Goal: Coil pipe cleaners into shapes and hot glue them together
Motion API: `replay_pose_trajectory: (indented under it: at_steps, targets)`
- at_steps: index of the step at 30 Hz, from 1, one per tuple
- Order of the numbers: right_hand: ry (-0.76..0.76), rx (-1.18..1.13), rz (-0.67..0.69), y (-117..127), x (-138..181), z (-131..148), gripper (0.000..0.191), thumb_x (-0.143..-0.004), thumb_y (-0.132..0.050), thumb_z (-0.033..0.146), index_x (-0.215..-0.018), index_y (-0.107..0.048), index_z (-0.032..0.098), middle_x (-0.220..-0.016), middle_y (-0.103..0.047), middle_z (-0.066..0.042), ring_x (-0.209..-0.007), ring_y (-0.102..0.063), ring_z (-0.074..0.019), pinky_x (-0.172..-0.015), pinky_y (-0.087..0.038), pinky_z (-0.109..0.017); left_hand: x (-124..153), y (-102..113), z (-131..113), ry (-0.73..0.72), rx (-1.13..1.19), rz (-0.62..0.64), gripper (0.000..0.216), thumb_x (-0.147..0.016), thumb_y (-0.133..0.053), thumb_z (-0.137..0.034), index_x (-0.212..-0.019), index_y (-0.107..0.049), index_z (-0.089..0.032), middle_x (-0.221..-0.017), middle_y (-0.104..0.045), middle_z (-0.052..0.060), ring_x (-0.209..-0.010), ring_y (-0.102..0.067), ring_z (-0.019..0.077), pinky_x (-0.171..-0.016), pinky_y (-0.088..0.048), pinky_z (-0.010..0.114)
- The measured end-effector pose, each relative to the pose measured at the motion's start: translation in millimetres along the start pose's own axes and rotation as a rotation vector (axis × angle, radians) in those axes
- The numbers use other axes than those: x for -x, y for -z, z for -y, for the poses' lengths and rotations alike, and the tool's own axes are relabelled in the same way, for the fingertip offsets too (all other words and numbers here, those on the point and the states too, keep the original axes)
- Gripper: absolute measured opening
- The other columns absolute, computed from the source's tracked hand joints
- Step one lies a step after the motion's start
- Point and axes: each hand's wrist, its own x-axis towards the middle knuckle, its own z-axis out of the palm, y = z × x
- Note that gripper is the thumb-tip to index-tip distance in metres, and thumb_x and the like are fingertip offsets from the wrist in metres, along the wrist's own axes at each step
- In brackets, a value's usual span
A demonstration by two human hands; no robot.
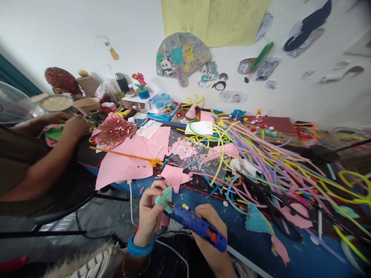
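My left hand [150, 210] pinches a small teal ribbed piece [164, 198] between thumb and fingers, held just off the table's front edge. My right hand [212, 224] is wrapped round a blue hot glue gun [197, 226], its nozzle pointing left and meeting the face of the teal piece. From the gun's rear a white glue stick [246, 262] sticks out. Whether glue is coming out cannot be made out. Just beyond my left hand lie pink sheet pieces [174, 174]. To the right rests a pair of black scissors [279, 210] beside another teal ribbed piece [257, 219].
Many pastel pipe cleaners [261, 154] sprawl over the right side of the table. A large pink sheet [124, 170] carries an orange pipe cleaner stem [124, 153]. At the left, a co-worker's hands [75, 125] handle green and red material. A white cable [130, 200] hangs off the edge.
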Motion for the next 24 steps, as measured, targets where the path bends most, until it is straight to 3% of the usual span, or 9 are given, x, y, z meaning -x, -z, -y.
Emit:
replay_pose_trajectory:
  at_steps: [5,14,24]
  targets:
    - [-0.003,0.015,0.012,1.0,1.4,-2.7,0.020,-0.077,-0.055,0.003,-0.079,-0.052,0.022,-0.078,-0.054,0.002,-0.070,-0.054,-0.0130,-0.066,-0.044,-0.024,0.1,1.3,-0.8,-0.012,0.007,-0.012,0.023,-0.072,-0.079,-0.039,-0.088,-0.070,-0.027,-0.092,-0.061,0.002,-0.096,-0.060,0.0202,-0.084,-0.050,0.034]
    - [-0.111,0.047,-0.087,3.0,-2.5,0.9,0.013,-0.082,-0.060,0.014,-0.073,-0.054,0.021,-0.070,-0.057,0.002,-0.063,-0.056,-0.0143,-0.060,-0.046,-0.026,-0.1,-0.1,-1.3,0.016,0.022,-0.030,0.023,-0.069,-0.080,-0.042,-0.084,-0.070,-0.027,-0.089,-0.060,0.003,-0.092,-0.060,0.0214,-0.081,-0.051,0.036]
    - [-0.143,0.032,-0.044,0.0,-8.7,3.1,0.013,-0.081,-0.062,0.015,-0.070,-0.056,0.020,-0.067,-0.056,0.003,-0.061,-0.056,-0.0133,-0.059,-0.045,-0.024,-0.9,-2.3,-2.3,0.038,0.032,-0.031,0.024,-0.069,-0.079,-0.044,-0.083,-0.070,-0.027,-0.086,-0.059,0.002,-0.091,-0.061,0.0216,-0.080,-0.051,0.037]
